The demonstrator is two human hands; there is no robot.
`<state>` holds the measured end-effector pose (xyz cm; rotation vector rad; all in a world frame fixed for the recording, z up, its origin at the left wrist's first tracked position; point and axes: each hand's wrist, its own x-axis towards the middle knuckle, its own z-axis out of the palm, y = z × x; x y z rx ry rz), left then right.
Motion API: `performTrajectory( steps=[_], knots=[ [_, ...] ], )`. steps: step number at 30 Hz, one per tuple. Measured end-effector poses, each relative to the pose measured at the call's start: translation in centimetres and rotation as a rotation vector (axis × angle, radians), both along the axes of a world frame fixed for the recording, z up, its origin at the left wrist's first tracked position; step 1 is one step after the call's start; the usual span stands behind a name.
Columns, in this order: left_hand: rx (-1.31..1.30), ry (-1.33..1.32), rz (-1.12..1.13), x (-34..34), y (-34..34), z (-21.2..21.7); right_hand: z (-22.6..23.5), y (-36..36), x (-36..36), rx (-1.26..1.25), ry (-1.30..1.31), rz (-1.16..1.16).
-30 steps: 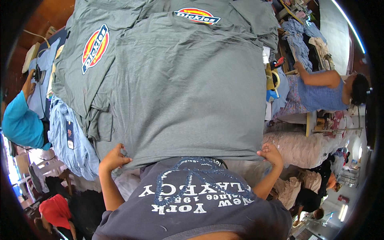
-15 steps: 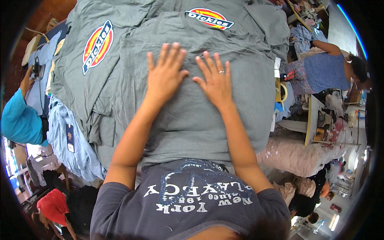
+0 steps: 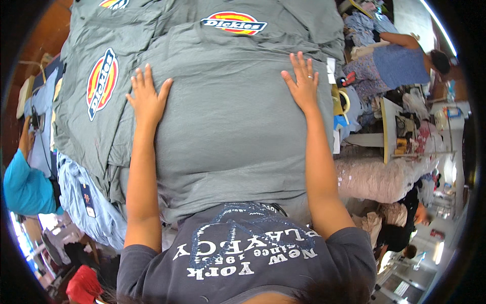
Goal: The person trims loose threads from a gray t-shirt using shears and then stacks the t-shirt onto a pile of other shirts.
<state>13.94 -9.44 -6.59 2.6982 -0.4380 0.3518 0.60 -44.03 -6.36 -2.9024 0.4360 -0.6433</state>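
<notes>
A grey T-shirt point(image 3: 233, 116) lies spread in front of me, its fabric fairly smooth in the middle with creases toward my body. My left hand point(image 3: 147, 99) rests flat on its left side, fingers spread. On the right side, close to the garment's edge, my right hand point(image 3: 304, 86) lies flat with fingers apart and a ring on one finger. Neither hand holds anything. Beyond and to the left are more grey shirts with oval red, yellow and blue printed logos, one upright logo point(image 3: 102, 84) and one at the far middle point(image 3: 234, 23).
Light blue garments point(image 3: 91, 195) with a dark tag hang at the left. A person in a turquoise top point(image 3: 28, 182) works with an iron at far left. Yellow tape rolls point(image 3: 344, 101) sit beside the right edge. Another person point(image 3: 400, 66) and a pink wrapped bundle point(image 3: 374, 180) are farther right.
My hands have moved apart from the middle of the shirt, the left one to the left and the right one to the right. The cloth between them looks smoother.
</notes>
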Motion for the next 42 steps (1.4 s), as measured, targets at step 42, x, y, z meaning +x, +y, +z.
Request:
performTrajectory(
  steps=[42],
  knots=[
    [-0.744, 1.035, -0.258, -4.8, 5.8, 3.8, 4.7, -5.7, -15.3, 1.077, 0.176, -0.173]
  ],
)
